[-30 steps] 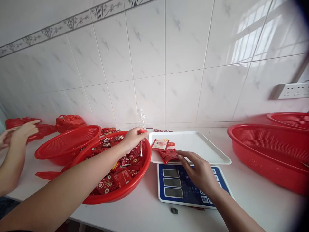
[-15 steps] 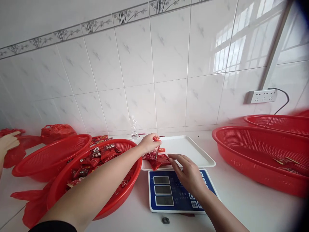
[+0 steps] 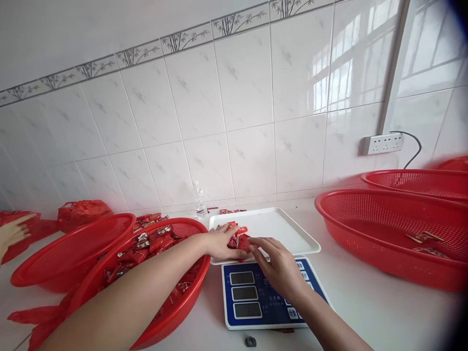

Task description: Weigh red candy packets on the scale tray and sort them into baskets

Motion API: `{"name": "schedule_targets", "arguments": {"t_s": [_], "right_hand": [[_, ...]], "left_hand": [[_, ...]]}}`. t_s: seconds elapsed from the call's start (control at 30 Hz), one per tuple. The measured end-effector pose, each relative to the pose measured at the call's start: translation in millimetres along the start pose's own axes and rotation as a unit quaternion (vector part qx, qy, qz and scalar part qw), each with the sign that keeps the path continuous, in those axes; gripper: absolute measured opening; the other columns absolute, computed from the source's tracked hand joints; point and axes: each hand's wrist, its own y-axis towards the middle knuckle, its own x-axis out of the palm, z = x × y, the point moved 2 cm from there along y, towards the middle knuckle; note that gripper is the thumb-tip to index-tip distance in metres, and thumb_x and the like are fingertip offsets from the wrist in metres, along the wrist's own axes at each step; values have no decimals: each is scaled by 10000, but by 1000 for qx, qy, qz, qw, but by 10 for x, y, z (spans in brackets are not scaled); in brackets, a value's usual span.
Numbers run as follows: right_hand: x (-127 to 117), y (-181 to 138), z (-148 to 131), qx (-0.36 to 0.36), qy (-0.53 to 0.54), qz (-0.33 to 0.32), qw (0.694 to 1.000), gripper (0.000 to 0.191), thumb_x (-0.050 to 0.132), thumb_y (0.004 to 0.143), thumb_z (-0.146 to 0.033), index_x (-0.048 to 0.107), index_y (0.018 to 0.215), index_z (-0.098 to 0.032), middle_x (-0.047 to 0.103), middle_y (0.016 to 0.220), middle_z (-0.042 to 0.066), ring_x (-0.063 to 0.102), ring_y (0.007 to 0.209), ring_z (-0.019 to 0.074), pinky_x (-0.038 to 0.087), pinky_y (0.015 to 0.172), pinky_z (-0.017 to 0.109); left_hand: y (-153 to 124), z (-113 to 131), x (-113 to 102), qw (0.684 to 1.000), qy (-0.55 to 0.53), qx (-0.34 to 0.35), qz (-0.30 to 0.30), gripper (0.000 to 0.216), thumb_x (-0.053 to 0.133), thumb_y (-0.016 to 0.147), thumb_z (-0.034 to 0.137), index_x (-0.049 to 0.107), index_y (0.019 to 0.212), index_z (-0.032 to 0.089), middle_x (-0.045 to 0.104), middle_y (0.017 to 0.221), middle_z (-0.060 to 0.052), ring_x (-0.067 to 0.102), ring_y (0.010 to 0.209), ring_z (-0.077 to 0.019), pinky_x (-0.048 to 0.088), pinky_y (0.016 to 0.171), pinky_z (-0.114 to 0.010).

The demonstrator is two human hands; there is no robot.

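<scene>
My left hand (image 3: pixel 220 242) rests on the near left part of a white scale tray (image 3: pixel 285 234), thumb and fingers spread around a few small red packets (image 3: pixel 243 242). My right hand (image 3: pixel 280 263) is over the blue scale panel (image 3: pixel 252 292), fingers extended, fingertips touching the packets' right side. Under my left forearm stands a red plastic basket (image 3: pixel 186 224) holding many red and dark packets (image 3: pixel 161 239). My palms hide part of the packets on the tray and some of the scale's keys.
Another red basket (image 3: pixel 109 229) and red plastic bags (image 3: pixel 84 212) are at left, where another person's hand (image 3: pixel 14 231) shows. A clear bottle (image 3: pixel 199 200) stands by the wall. Large red baskets (image 3: pixel 351 243) occupy the right, below a power strip (image 3: pixel 383 144). A small dark object (image 3: pixel 250 341) lies in front.
My left hand has come down from above the tray, and its pinched fingers have spread around the packets. My right hand stays beside them. The view has shifted slightly.
</scene>
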Motion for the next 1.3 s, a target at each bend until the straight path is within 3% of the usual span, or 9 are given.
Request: {"name": "schedule_targets", "arguments": {"t_s": [0.1,0.2,0.37,0.47,0.6,0.8,1.03,1.2,1.3], "right_hand": [[-6,1,13,6,-15,4,1000,241,423,906,-283,637,1006,-235,710,947,54,652,879,209,520,744,351],[-10,14,46,13,-43,3,999,252,410,908,-286,639,996,-229,712,952,58,654,878,218,515,748,364],[2,42,100,17,-97,-25,995,260,414,904,-265,613,1063,-212,709,983,61,644,903,230,490,779,400],[13,42,106,13,-107,-58,993,231,417,902,-244,621,1007,-221,705,984,50,638,896,218,470,802,399],[27,26,114,24,-119,-73,990,216,428,904,-263,637,949,-228,696,1015,43,615,959,237,424,867,459],[32,14,111,32,-114,-60,991,207,448,892,-271,634,978,-240,687,1043,51,602,990,246,383,915,515],[62,2,150,37,-102,-57,992,252,444,888,-293,625,1052,-229,678,1082,68,599,1020,252,404,900,496],[90,-14,196,21,-96,-41,994,270,438,885,-335,633,1041,-233,687,1056,69,613,984,256,418,875,488],[104,-22,214,17,-98,-42,994,285,423,890,-352,632,1033,-222,693,1033,74,618,973,259,417,868,486]], "left_hand": [[92,92,90,999,-46,-8,16,1022,533,630,763,133,1455,312,24,1537,-98,16,1376,-385,132,1060,-575],[180,117,128,993,-107,-14,50,997,596,609,720,222,1434,303,79,1532,-103,-23,1373,-383,114,1057,-583],[199,19,9,960,-226,19,165,657,569,743,562,467,1287,208,386,1425,-124,314,1327,-289,266,1062,-398],[109,-100,-127,951,-215,22,219,459,549,788,404,547,1194,190,504,1337,-113,439,1248,-250,302,1040,-359],[-101,-304,-238,954,-167,-6,248,383,538,779,319,584,1136,189,564,1271,-99,495,1185,-247,328,1016,-360],[-540,-622,-89,961,-147,-21,232,299,539,758,310,607,1024,191,641,1118,-69,569,1057,-243,394,945,-337],[-1075,-998,224,989,-40,-134,56,357,603,693,357,635,1019,215,625,1163,-91,567,1054,-302,411,895,-365],[-1306,-1089,212,983,-60,-162,64,527,598,714,374,557,1222,240,503,1343,-84,454,1226,-295,323,1009,-370],[-1355,-1153,230,980,-64,-175,71,556,586,729,362,520,1269,247,520,1326,-83,477,1205,-297,348,982,-366]]}}
